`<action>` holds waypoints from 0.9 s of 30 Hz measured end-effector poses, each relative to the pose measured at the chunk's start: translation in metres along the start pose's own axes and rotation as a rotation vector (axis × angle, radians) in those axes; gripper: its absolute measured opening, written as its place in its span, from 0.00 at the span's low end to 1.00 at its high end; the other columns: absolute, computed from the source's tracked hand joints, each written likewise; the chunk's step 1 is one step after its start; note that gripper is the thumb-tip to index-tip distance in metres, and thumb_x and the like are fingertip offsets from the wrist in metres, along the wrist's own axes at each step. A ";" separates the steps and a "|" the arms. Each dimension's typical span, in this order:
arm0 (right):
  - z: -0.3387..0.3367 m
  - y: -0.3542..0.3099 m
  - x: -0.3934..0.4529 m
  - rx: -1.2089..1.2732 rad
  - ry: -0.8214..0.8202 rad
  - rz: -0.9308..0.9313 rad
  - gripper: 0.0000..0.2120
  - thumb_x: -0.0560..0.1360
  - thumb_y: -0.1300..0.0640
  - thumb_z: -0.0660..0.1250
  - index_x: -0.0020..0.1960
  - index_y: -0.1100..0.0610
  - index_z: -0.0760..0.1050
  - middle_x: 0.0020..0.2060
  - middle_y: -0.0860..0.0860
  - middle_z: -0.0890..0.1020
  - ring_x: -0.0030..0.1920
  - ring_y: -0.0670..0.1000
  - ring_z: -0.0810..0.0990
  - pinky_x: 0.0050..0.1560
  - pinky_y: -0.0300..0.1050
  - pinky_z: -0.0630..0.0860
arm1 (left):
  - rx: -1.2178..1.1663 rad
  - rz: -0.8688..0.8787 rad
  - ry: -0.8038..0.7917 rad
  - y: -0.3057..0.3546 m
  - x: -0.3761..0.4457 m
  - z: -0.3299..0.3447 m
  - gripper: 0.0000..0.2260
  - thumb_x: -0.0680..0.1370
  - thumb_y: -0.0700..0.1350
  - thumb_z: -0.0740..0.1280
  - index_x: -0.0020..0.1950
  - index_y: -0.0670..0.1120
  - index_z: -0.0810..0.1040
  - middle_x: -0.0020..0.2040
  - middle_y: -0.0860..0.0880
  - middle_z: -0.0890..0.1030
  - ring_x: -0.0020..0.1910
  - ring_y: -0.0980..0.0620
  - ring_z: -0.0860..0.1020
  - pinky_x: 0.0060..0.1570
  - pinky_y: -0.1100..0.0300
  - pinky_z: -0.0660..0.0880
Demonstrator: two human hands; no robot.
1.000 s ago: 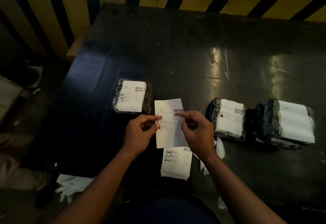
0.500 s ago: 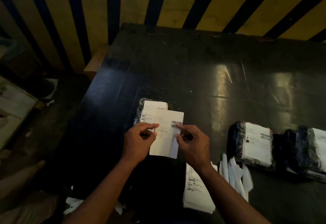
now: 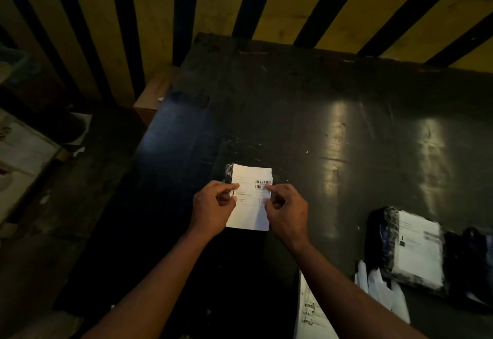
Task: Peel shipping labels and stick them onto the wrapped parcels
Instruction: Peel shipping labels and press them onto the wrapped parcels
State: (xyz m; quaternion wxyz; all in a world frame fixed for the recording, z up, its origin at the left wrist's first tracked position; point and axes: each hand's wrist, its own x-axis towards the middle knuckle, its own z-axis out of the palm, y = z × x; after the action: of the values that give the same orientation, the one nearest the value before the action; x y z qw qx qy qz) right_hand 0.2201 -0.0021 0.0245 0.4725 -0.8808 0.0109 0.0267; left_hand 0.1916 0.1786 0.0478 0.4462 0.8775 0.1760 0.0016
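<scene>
warehouse or shipping floor. yellow-and-black hazard-striped barrier point(image 3: 266, 10) behind a dark, scuffed work table point(image 3: 293, 114). black-wrapped parcels with white labels point(image 3: 410, 248), a stack of printed label sheets point(image 3: 312, 314) and peeled backing strips point(image 3: 384, 290) near its edge. dim light.

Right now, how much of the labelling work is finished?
One wrapped parcel at the right already carries a label. In hand: the left hand and right hand pinch a label over another parcel. Left: a stack of labels near the table edge.
</scene>
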 end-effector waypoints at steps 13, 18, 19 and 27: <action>0.027 0.014 0.015 -0.083 -0.041 0.067 0.17 0.75 0.59 0.76 0.62 0.53 0.82 0.58 0.46 0.81 0.44 0.42 0.81 0.49 0.38 0.84 | 0.061 0.033 -0.073 -0.021 0.027 0.007 0.17 0.75 0.35 0.76 0.62 0.48 0.84 0.56 0.54 0.80 0.48 0.58 0.81 0.52 0.65 0.82; 0.032 0.010 0.015 -0.183 -0.048 0.043 0.16 0.77 0.55 0.74 0.64 0.53 0.81 0.59 0.46 0.81 0.49 0.46 0.82 0.53 0.47 0.84 | 0.147 0.066 -0.129 -0.022 0.030 0.007 0.17 0.76 0.37 0.75 0.65 0.48 0.83 0.57 0.54 0.76 0.49 0.57 0.79 0.54 0.64 0.81; 0.032 0.009 0.015 -0.211 -0.049 0.032 0.16 0.77 0.54 0.73 0.64 0.53 0.81 0.59 0.46 0.80 0.50 0.47 0.82 0.53 0.49 0.84 | 0.162 0.073 -0.135 -0.023 0.030 0.006 0.17 0.76 0.38 0.75 0.65 0.48 0.83 0.57 0.55 0.74 0.49 0.57 0.78 0.55 0.63 0.81; 0.012 0.017 0.014 -0.443 -0.065 -0.008 0.18 0.75 0.47 0.74 0.64 0.52 0.81 0.58 0.50 0.76 0.56 0.51 0.76 0.54 0.50 0.78 | 0.364 0.167 -0.124 -0.037 0.032 -0.006 0.17 0.77 0.44 0.75 0.66 0.53 0.82 0.63 0.53 0.71 0.61 0.57 0.69 0.61 0.59 0.75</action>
State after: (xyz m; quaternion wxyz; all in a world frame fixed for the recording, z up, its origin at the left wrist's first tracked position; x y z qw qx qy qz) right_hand 0.2329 -0.0016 0.0025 0.2676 -0.9619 -0.0140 0.0547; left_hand 0.2093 0.2133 0.0171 0.2885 0.9536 0.0726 -0.0472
